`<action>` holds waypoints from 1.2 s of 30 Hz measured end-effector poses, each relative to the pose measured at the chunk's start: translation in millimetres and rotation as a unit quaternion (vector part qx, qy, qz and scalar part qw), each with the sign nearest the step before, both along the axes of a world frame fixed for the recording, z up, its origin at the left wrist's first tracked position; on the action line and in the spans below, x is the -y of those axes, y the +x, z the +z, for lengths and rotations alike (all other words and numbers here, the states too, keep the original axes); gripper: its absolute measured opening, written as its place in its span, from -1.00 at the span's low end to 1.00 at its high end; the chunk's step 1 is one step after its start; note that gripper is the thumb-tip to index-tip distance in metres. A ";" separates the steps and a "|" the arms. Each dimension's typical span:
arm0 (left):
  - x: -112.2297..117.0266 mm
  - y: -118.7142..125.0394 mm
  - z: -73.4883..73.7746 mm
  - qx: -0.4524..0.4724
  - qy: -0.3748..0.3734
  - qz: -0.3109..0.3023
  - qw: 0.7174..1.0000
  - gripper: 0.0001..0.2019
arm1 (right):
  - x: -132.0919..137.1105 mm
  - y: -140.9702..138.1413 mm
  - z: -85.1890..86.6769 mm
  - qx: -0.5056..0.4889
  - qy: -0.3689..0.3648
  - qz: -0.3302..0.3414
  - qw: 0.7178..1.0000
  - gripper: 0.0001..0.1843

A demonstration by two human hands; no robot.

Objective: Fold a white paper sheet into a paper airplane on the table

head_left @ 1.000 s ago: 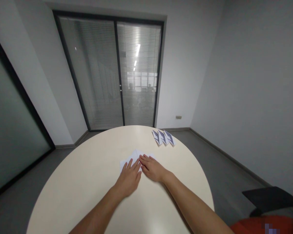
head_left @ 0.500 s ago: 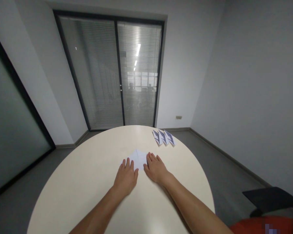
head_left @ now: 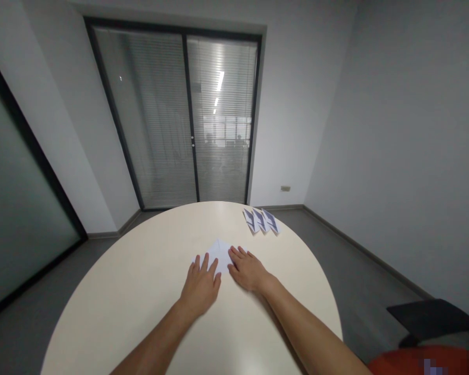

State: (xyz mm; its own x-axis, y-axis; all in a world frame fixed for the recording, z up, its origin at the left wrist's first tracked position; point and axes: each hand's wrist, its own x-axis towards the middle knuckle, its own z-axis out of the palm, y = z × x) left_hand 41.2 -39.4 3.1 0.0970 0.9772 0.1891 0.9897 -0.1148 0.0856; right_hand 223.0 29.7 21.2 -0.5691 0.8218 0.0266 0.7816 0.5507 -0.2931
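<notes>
A white sheet of paper (head_left: pixel 220 251), folded to a point at its far end, lies on the round cream table (head_left: pixel 140 291). My left hand (head_left: pixel 200 284) rests flat on its left part, fingers stretched out. My right hand (head_left: pixel 248 269) lies flat on its right part, fingers extended and pointing up-left. Both palms press the paper down, and most of the sheet is hidden beneath them.
Three folded paper pieces with blue-grey faces (head_left: pixel 261 221) lie in a row near the table's far right edge. A glass sliding door with blinds (head_left: pixel 183 120) stands behind the table. A dark chair part (head_left: pixel 430 315) shows at lower right.
My hands first spread apart over the paper. Since then the right hand has drawn back slightly toward the left one. The paper stays in place.
</notes>
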 end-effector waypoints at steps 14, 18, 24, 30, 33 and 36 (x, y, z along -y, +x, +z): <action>-1.1 0.1 13.2 0.017 0.021 -0.023 0.999 -0.57 | 2.3 7.5 34.8 0.054 0.122 -0.010 0.991 -0.52; -2.5 3.3 16.2 0.020 0.029 -0.025 0.999 -0.58 | 2.7 2.8 36.0 0.059 0.127 -0.036 0.990 -0.49; -10.1 6.4 13.5 0.034 0.059 -0.025 0.997 -0.60 | 0.3 0.8 35.9 0.053 0.127 -0.038 0.990 -0.50; -9.7 1.7 10.0 0.037 0.071 -0.056 0.995 -0.59 | 0.1 21.7 42.1 -0.003 0.085 0.070 0.994 -0.56; -7.9 1.8 9.2 0.039 0.067 -0.058 0.995 -0.58 | -6.4 31.4 34.9 -0.062 0.013 0.100 0.993 -0.59; -6.5 4.0 9.4 0.048 0.061 -0.060 0.995 -0.58 | -16.2 35.1 21.9 -0.135 -0.030 0.093 0.986 -0.64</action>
State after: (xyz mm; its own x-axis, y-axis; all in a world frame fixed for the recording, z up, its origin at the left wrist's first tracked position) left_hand 45.1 -32.9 12.5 0.1882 0.9288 0.3192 0.9560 -0.2477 0.1573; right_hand 258.1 45.9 43.1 -0.6889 0.7085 0.1529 0.5573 0.6526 -0.5133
